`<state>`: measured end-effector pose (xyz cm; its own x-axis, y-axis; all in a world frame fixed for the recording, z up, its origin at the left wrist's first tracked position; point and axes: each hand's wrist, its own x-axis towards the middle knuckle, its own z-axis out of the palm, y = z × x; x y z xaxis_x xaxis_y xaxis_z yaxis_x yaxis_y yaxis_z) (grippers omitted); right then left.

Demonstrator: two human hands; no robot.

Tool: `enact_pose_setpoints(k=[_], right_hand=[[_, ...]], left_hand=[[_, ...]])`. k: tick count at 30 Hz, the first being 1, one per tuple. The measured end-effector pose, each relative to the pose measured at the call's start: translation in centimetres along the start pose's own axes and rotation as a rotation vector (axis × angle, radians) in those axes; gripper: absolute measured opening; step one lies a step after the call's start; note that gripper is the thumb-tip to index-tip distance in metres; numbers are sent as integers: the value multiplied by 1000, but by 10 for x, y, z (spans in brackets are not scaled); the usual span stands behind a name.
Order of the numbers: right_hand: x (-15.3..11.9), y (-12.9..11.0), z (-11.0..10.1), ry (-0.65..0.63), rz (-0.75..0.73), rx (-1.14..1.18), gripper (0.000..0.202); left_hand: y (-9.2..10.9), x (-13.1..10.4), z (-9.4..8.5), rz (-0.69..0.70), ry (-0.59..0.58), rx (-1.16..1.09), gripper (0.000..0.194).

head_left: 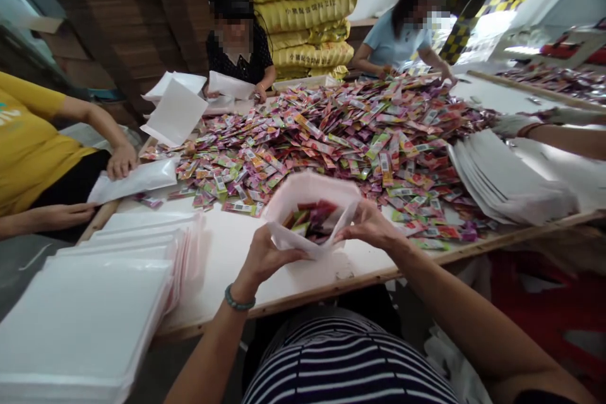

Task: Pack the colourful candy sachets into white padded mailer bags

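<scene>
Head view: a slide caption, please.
Left hand and right hand hold open a white bag of colourful packets near a large packet pile.

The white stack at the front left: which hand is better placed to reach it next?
Probably the left hand: it is closer to the white stack. The right hand is farther away, across the open white bag. Both hands hold that bag, though.

Head-worn view — forward and down, near
</scene>
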<state>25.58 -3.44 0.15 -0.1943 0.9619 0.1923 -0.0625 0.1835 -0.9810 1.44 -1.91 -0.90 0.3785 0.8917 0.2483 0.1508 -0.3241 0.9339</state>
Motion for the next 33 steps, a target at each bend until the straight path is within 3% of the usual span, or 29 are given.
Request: enact_pose_setpoints(k=[3, 5, 7, 9, 13, 16, 19, 22, 27, 29, 31, 33], right_hand=[[-1, 11, -1, 6, -29, 38, 66], [2, 13, -1, 17, -55, 49, 70], [6, 11, -1, 17, -52, 27, 60], [9, 8, 2, 43, -32, -11, 42], [-2, -7, 9, 227, -155, -123, 28], [-22, -29, 8, 415, -261, -194, 22], [-41, -41, -1, 615, -245, -269, 25], [-52, -20, -12, 688, -86, -363, 36], [-57, 56, -31, 702, 244, -501, 45], [-55, 69, -35, 802, 184, -736, 38], [-49, 65, -33, 849, -32, -984, 31], [-39, 51, -26, 692, -250, -1156, 30]], left_hand=[[-18, 1, 3, 68, -34, -4, 96], [-21, 7, 5, 91, -57, -7, 100], [-17, 14, 9, 80, -54, -3, 94], [-10, 21, 14, 36, -35, -13, 75], [13, 24, 26, 47, 9, -11, 38], [36, 15, 34, 99, 93, -21, 37], [46, 6, 43, 31, 186, -108, 39], [25, 6, 62, -138, 178, -197, 41], [-35, 19, 101, -420, 100, -437, 44], [-46, 23, 108, -432, 87, -471, 43], [-46, 26, 110, -403, 60, -463, 42], [-40, 28, 110, -345, 8, -449, 40]])
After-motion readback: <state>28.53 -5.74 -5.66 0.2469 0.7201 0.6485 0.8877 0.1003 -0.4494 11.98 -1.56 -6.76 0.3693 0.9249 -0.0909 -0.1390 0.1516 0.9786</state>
